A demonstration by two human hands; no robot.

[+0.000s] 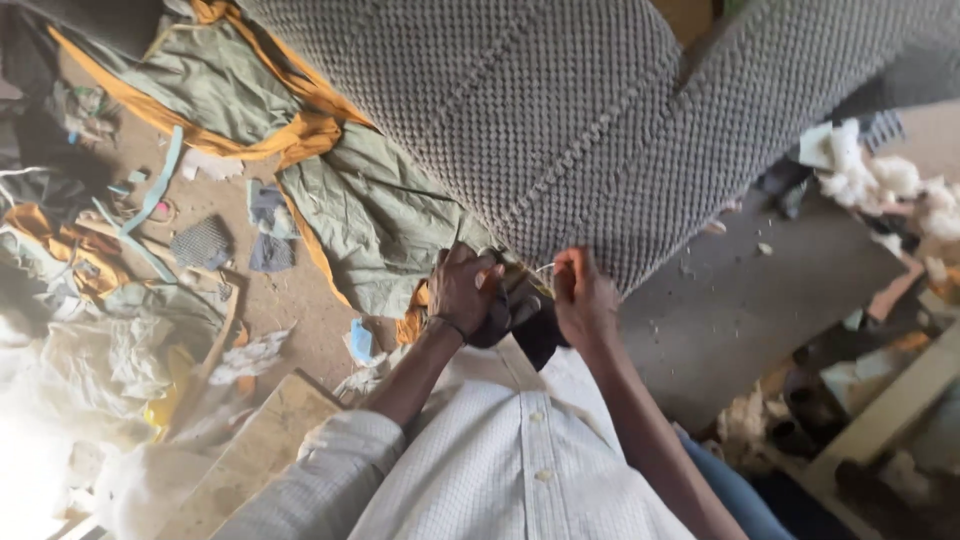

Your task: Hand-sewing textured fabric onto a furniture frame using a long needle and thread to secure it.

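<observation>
Where grey textured upholstery (560,120) ends, left hand (465,290) gripping, right hand (583,297) pinching

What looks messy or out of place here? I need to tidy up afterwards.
White stuffing tufts lie loose at the right, and small fabric scraps are strewn over the dirt floor at left. The crumpled green and orange cloth sprawls under the grey woven upholstery.

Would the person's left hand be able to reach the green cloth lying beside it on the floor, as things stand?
Probably yes. The left hand is at the lower edge of the grey woven upholstery, and the green cloth lies just beside it with nothing between, though the hand is busy gripping dark fabric.
</observation>
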